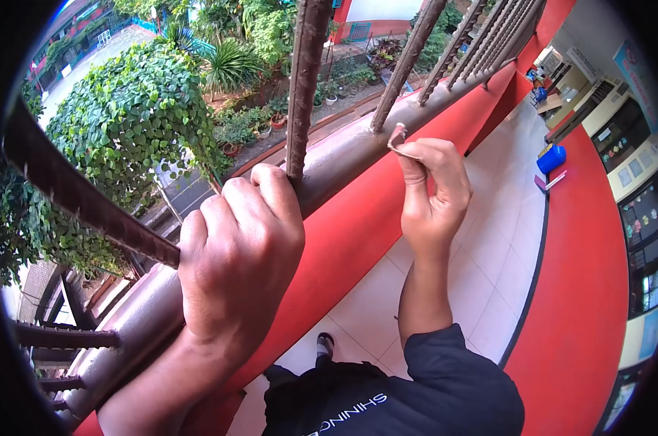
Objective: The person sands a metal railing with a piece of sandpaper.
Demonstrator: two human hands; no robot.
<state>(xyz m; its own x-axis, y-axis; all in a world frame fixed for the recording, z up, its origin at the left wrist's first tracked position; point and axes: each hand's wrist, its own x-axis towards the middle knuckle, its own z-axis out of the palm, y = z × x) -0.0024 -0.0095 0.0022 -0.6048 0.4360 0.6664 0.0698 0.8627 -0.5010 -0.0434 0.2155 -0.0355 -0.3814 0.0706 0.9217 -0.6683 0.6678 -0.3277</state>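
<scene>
My left hand (238,254) is closed around the thick brown railing pipe (343,163), knuckles up, between two upright ribbed bars (305,87). Farther along, my right hand (438,192) is raised beside the pipe. Its thumb and fingers pinch a small, curled scrap (397,136), brownish with a pale edge, which looks like a folded piece of sandpaper. In this view the scrap overlaps the pipe near the foot of another bar (409,65).
A red low wall (343,251) runs under the railing, with a tiled corridor floor (500,247) beside it. Blue bins (551,158) and a dustpan (551,182) stand by the opposite red wall. Outside are a leafy vine (125,109) and potted plants.
</scene>
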